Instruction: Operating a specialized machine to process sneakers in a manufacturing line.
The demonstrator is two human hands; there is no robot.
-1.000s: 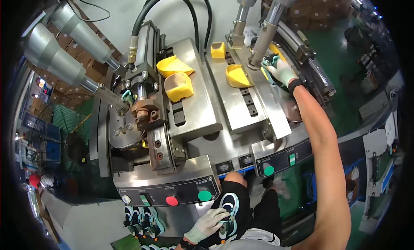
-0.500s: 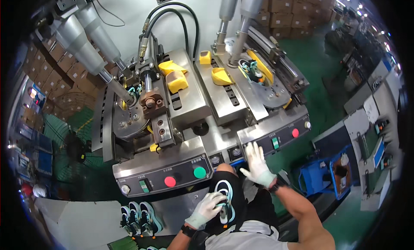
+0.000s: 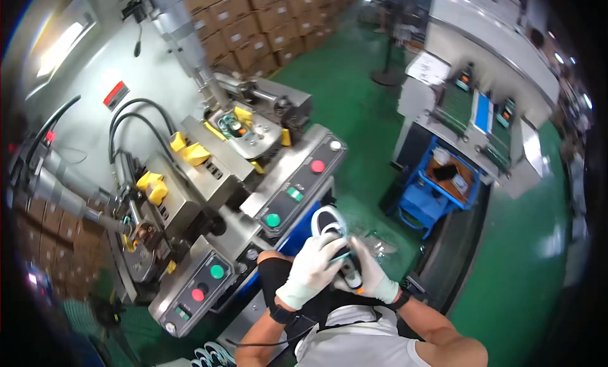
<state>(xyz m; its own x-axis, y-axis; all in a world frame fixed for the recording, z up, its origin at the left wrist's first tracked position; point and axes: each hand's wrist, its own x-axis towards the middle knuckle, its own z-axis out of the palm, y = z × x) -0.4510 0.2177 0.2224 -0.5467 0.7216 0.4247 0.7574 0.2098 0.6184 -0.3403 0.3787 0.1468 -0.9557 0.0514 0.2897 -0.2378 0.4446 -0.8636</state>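
Observation:
A sneaker (image 3: 329, 222) with a white rim, dark parts and a small orange tab is held in front of my body, above my lap. My gloved left hand (image 3: 311, 273) is closed around its left side, and my gloved right hand (image 3: 372, 275) grips its right side. Both hands cover much of the shoe's middle. Another shoe (image 3: 232, 125) sits under the right press head of the steel machine (image 3: 235, 231) at my left. Both hands are apart from the machine.
Panels with red and green buttons (image 3: 294, 193) edge the machine. Several sneakers (image 3: 212, 354) stand in a row at lower left. On my right are a blue cart (image 3: 421, 205) and a pale conveyor unit (image 3: 418, 91) with shoes. Stacked cartons (image 3: 256, 34) stand behind.
My view has turned right. The sneaker has come up off my thigh in my left hand. My right hand has left the machine's front edge and now holds the sneaker too.

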